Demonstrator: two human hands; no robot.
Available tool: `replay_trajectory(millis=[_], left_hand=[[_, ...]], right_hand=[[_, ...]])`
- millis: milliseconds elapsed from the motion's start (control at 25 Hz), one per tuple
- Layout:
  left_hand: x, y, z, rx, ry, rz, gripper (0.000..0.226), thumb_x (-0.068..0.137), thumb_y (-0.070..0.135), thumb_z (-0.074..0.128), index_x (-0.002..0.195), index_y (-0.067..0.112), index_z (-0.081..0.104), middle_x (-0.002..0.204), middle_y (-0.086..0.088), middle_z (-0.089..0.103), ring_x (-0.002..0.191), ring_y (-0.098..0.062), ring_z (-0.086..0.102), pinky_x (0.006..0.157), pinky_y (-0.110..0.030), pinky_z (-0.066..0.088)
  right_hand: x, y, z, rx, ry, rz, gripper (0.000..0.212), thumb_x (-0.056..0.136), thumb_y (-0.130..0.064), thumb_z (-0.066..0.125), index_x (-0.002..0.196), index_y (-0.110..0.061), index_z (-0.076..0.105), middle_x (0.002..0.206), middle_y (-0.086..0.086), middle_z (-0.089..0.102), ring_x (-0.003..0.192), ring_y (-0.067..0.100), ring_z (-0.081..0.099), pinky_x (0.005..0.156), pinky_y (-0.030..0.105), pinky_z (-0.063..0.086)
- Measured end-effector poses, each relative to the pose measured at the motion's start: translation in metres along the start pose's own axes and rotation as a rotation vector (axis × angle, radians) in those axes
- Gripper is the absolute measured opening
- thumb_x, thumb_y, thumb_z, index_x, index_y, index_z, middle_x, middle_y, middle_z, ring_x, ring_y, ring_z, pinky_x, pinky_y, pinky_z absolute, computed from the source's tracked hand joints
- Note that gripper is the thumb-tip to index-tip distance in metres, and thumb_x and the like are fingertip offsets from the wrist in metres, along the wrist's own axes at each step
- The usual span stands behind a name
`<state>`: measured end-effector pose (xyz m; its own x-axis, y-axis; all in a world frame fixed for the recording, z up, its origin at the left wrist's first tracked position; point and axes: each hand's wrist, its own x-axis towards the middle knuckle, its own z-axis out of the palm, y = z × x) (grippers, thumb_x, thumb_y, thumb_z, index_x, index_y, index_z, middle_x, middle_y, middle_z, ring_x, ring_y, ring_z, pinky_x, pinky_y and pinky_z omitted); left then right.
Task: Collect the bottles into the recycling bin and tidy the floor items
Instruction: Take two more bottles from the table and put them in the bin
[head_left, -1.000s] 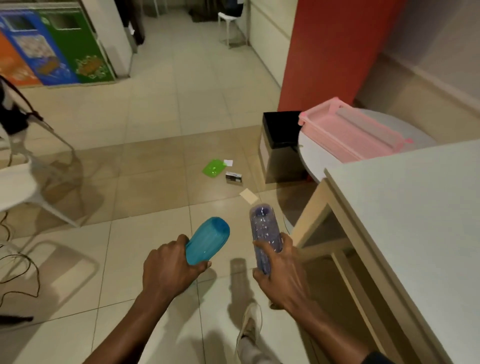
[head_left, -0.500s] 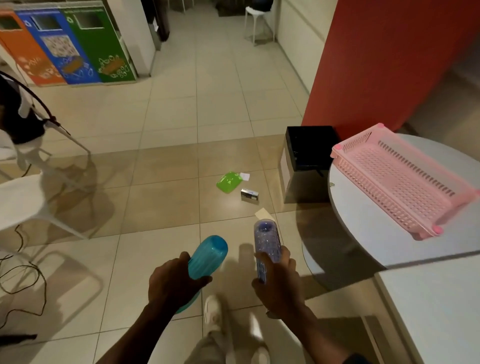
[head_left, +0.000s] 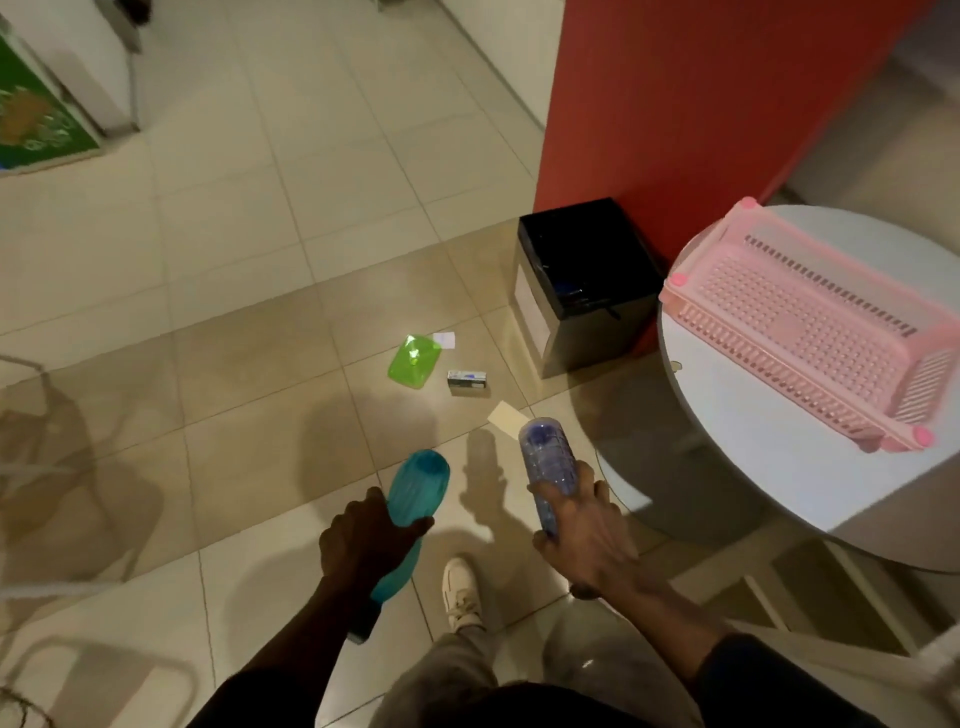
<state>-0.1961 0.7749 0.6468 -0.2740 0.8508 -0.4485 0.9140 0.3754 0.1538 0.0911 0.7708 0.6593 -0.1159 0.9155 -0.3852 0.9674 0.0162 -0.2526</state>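
My left hand (head_left: 363, 540) grips a teal bottle (head_left: 418, 486) around its middle, base pointing forward. A clear blue-tinted plastic bottle (head_left: 545, 460) is held the same way by my right hand (head_left: 582, 535). Both hover over the tiled floor in front of me. Ahead on the floor lie a green plastic lid (head_left: 414, 360), a small box (head_left: 467, 379), a white slip (head_left: 445, 339) and a beige card (head_left: 506, 417). A black bin (head_left: 582, 291) with a dark liner stands against the red wall. A green recycling bin (head_left: 31, 124) shows at the far left edge.
A round white table (head_left: 753, 441) at the right carries a pink slatted basket (head_left: 810, 322). The red wall (head_left: 701, 104) rises behind the black bin. White chair legs (head_left: 31, 467) and cables sit at the left. My shoe (head_left: 460, 590) is between my hands.
I have stepped forward; the floor items, black bin and round table are closer. The recycling bins have slid to the upper left edge. Both hands still hold their bottles.
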Motion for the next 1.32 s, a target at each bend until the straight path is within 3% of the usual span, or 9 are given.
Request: replay_trajectory(millis=[400, 560, 760, 1000, 1320], left_hand=[[0.142, 0.048, -0.031, -0.22, -0.188, -0.114, 0.074, 0.068, 0.086, 0.07, 0.097, 0.018, 0.062, 0.086, 0.0, 0.066, 0.076, -0.017, 0.065, 0.074, -0.039, 0.061], [0.192, 0.074, -0.053, -0.173, -0.125, -0.087, 0.078, 0.069, 0.088, 0.068, 0.108, 0.022, 0.062, 0.09, 0.003, 0.065, 0.077, -0.016, 0.065, 0.074, -0.036, 0.06], [0.269, 0.119, -0.092, -0.141, -0.013, -0.053, 0.081, 0.068, 0.091, 0.065, 0.114, 0.024, 0.063, 0.092, 0.002, 0.067, 0.076, -0.019, 0.066, 0.071, -0.036, 0.06], [0.356, 0.155, -0.123, -0.101, -0.018, 0.013, 0.083, 0.066, 0.096, 0.058, 0.112, 0.027, 0.062, 0.082, 0.009, 0.057, 0.063, -0.008, 0.053, 0.054, -0.024, 0.037], [0.472, 0.172, -0.136, -0.064, -0.105, 0.155, 0.085, 0.065, 0.098, 0.054, 0.111, 0.027, 0.061, 0.075, 0.014, 0.052, 0.062, -0.005, 0.056, 0.056, -0.025, 0.05]], right_hand=[[0.128, -0.015, -0.04, 0.185, -0.056, 0.118, 0.064, 0.081, -0.054, 0.062, 0.14, -0.048, 0.037, 0.14, 0.006, 0.028, 0.119, 0.03, 0.045, 0.091, 0.043, 0.058], [0.193, -0.008, -0.058, 0.23, -0.09, 0.124, 0.068, 0.082, -0.052, 0.062, 0.144, -0.041, 0.036, 0.14, 0.006, 0.028, 0.122, 0.03, 0.043, 0.093, 0.042, 0.056], [0.277, 0.005, -0.088, 0.198, 0.021, 0.005, 0.063, 0.085, -0.044, 0.068, 0.144, -0.032, 0.047, 0.15, 0.01, 0.035, 0.123, 0.031, 0.048, 0.091, 0.038, 0.058], [0.375, 0.001, -0.119, 0.2, -0.058, 0.135, 0.065, 0.085, -0.051, 0.068, 0.143, -0.037, 0.042, 0.147, 0.01, 0.029, 0.124, 0.031, 0.045, 0.092, 0.039, 0.054], [0.434, -0.004, -0.139, 0.419, 0.064, 0.403, 0.062, 0.084, -0.047, 0.072, 0.138, -0.041, 0.044, 0.142, 0.008, 0.037, 0.124, 0.029, 0.047, 0.094, 0.043, 0.056]])
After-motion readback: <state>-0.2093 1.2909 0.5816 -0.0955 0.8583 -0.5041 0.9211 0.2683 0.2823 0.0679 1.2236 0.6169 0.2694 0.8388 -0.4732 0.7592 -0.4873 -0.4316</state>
